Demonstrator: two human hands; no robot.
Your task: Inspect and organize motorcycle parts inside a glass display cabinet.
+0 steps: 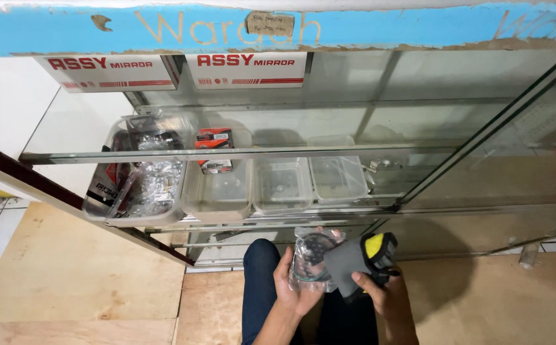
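Just in front of the glass display cabinet (pixel 418 166), the left hand (pixel 294 284) is closed around a crinkled clear plastic bag (pixel 311 255) with dark ring-shaped parts inside. The right hand (pixel 380 291) grips a grey and yellow handheld scanner (pixel 361 259), touching the bag's right side.

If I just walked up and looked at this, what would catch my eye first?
Probably the grey and yellow handheld device in the right hand, low in the middle, beside the clear plastic bag of parts on the left hand. Above them, clear plastic tubs line a glass cabinet shelf.
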